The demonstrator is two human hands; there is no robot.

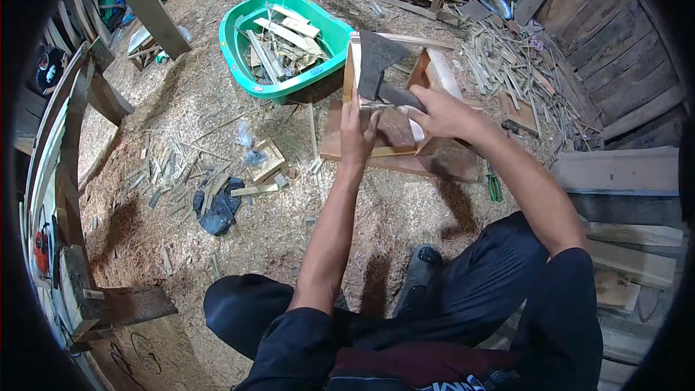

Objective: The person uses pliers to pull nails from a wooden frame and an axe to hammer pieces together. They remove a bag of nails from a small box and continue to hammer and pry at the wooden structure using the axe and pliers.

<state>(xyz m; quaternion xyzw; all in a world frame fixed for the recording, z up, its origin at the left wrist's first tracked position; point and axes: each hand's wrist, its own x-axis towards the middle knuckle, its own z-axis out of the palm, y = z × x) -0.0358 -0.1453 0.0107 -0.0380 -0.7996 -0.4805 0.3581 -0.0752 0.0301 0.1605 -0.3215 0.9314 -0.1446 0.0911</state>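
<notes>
My right hand is closed round the handle of a hatchet with a broad dark blade. The blade lies over the near-left upright of an open wooden frame. My left hand grips that same upright just below the blade, fingers pointing up. Part of the upright is hidden behind the hatchet and my fingers. Beneath the frame lies a flat reddish-brown board on the ground.
A green plastic tub holds wood offcuts beyond my hands. Green-handled pliers lie right of the board. A black plastic bag and a small wooden box sit left. Scrap sticks pile by the plank wall; shavings cover the floor.
</notes>
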